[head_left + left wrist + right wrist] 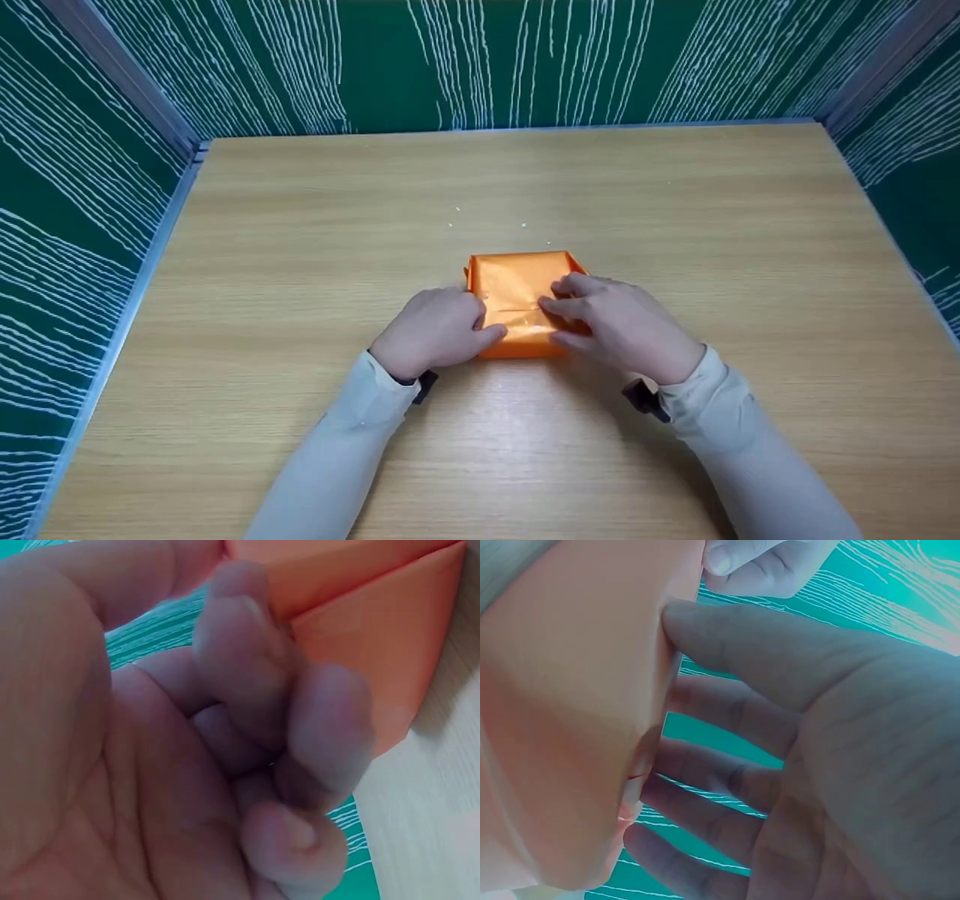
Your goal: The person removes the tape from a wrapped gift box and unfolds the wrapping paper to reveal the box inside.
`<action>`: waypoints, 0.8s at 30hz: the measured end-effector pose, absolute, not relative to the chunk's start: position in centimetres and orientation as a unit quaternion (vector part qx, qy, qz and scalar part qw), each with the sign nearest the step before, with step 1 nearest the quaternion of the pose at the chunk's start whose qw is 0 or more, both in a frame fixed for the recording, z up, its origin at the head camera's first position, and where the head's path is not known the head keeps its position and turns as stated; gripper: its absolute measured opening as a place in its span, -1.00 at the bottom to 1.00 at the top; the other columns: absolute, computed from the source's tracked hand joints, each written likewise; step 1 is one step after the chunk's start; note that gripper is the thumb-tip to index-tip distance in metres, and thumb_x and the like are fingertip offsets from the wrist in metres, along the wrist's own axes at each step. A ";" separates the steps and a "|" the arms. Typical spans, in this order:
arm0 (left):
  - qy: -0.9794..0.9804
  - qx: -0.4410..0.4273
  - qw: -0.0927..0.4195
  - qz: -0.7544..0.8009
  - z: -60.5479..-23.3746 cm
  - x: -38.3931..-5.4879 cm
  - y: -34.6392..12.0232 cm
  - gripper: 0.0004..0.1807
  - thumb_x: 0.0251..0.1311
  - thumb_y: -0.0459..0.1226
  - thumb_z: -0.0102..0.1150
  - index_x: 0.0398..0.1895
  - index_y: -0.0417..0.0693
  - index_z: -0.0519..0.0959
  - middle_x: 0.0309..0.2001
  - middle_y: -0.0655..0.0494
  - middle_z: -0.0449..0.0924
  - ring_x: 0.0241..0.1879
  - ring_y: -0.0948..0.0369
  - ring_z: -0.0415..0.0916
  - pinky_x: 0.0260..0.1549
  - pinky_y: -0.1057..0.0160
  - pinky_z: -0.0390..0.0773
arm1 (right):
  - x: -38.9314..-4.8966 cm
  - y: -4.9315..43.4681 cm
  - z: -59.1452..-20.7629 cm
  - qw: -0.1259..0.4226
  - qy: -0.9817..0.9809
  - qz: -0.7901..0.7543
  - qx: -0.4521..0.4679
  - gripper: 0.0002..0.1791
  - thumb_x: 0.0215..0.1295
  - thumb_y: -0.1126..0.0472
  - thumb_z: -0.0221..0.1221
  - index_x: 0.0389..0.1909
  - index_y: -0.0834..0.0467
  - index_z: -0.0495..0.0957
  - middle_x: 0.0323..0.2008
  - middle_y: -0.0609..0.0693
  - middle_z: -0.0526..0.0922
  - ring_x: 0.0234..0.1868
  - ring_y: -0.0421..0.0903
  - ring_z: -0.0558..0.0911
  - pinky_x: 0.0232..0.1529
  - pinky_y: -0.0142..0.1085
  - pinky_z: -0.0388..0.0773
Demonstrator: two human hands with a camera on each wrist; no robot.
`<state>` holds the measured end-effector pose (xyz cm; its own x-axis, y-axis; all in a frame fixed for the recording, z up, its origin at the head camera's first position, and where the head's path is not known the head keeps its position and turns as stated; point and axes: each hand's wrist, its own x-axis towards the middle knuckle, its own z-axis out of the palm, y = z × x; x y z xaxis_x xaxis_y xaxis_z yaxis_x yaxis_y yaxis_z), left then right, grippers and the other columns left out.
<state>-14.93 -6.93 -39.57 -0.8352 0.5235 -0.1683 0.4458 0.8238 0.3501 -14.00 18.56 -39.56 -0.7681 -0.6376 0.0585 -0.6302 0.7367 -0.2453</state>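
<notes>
A box-shaped package wrapped in shiny orange paper (pixel 517 274) lies on the wooden table, a seam running across its top. At its left end, my left hand (pixel 442 330) grips the side, thumb on the top face and the other fingers bent in. The left wrist view shows those curled fingers before a folded flap of the orange paper (pixel 367 652). My right hand (pixel 630 322) rests on the right part of the top with fingers spread. In the right wrist view its nearly straight fingers and thumb (pixel 735 645) touch the paper along one edge.
A few tiny white scraps (pixel 524 224) lie on the table (pixel 315 217) beyond the package. Green panels with white streaks (pixel 382 67) stand behind and at both sides, with blue-grey edging along the table.
</notes>
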 end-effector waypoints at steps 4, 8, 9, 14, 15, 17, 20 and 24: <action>0.944 0.253 0.140 0.157 -39.4 -14.9 -6.9 -0.46 0.43 -0.04 0.07 -0.77 0.05 0.32 -0.73 0.24 0.21 -0.65 0.17 0.32 -0.56 0.22 0.24 | -14.1 18.5 -39.5 0.015 0.933 -0.123 -0.339 -0.50 0.26 0.03 0.45 0.19 0.13 0.70 0.12 0.18 0.67 0.01 0.17 0.69 0.07 0.04 0.65; 0.942 0.253 0.144 0.165 -39.4 -14.9 -6.9 -0.52 0.34 -0.13 0.06 -0.78 0.06 0.29 -0.73 0.27 0.16 -0.63 0.18 0.28 -0.55 0.23 0.21 | -14.0 18.5 -39.5 0.016 0.933 -0.122 -0.337 -0.49 0.26 0.03 0.46 0.19 0.12 0.70 0.11 0.17 0.67 0.01 0.15 0.70 0.07 0.02 0.66; 0.942 0.253 0.145 0.167 -39.4 -14.9 -6.9 -0.54 0.31 -0.15 0.06 -0.78 0.06 0.28 -0.74 0.27 0.15 -0.63 0.18 0.27 -0.56 0.23 0.20 | -14.0 18.5 -39.5 0.016 0.934 -0.121 -0.337 -0.49 0.26 0.03 0.46 0.19 0.12 0.70 0.11 0.17 0.67 0.01 0.15 0.70 0.07 0.02 0.66; 0.940 0.255 0.149 0.171 -39.4 -14.9 -7.0 -0.60 0.22 -0.21 0.05 -0.78 0.07 0.26 -0.73 0.29 0.12 -0.64 0.20 0.22 -0.56 0.23 0.16 | -13.9 18.5 -39.5 0.019 0.934 -0.120 -0.336 -0.49 0.27 0.03 0.45 0.21 0.12 0.69 0.12 0.17 0.67 0.00 0.15 0.69 0.07 0.03 0.66; 0.940 0.256 0.149 0.171 -39.3 -14.9 -7.1 -0.61 0.21 -0.22 0.05 -0.78 0.06 0.26 -0.73 0.29 0.11 -0.64 0.20 0.21 -0.56 0.23 0.15 | -13.9 18.4 -39.5 0.017 0.934 -0.120 -0.336 -0.48 0.27 0.03 0.45 0.21 0.12 0.69 0.12 0.17 0.67 0.00 0.15 0.69 0.07 0.03 0.66; 0.939 0.259 0.149 0.168 -39.2 -14.8 -7.2 -0.62 0.19 -0.24 0.05 -0.78 0.07 0.26 -0.73 0.29 0.11 -0.64 0.21 0.21 -0.56 0.24 0.16 | -13.9 18.4 -39.6 0.012 0.933 -0.121 -0.340 -0.50 0.26 0.04 0.46 0.19 0.12 0.70 0.11 0.17 0.67 -0.02 0.15 0.70 0.05 0.03 0.66; 0.938 0.268 0.146 0.163 -39.0 -14.8 -7.3 -0.62 0.16 -0.27 0.04 -0.79 0.08 0.25 -0.73 0.30 0.10 -0.65 0.21 0.20 -0.57 0.25 0.15 | -13.9 18.5 -39.6 -0.001 0.929 -0.126 -0.349 -0.53 0.27 0.06 0.45 0.16 0.15 0.72 0.07 0.17 0.67 -0.06 0.14 0.70 0.00 0.00 0.68; 0.939 0.275 0.134 0.159 -38.7 -14.8 -7.5 -0.62 0.11 -0.27 0.04 -0.82 0.10 0.22 -0.74 0.32 0.07 -0.66 0.23 0.19 -0.59 0.26 0.13 | -13.9 18.5 -39.7 -0.009 0.926 -0.131 -0.355 -0.54 0.27 0.07 0.45 0.14 0.16 0.72 0.03 0.16 0.67 -0.09 0.13 0.70 -0.04 -0.01 0.68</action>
<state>-14.82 -7.48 -38.73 -0.8130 0.5589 -0.1635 0.4737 0.7981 0.3724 -13.85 18.54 -39.73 -0.7483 -0.6541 0.1102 -0.6590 0.7140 -0.2364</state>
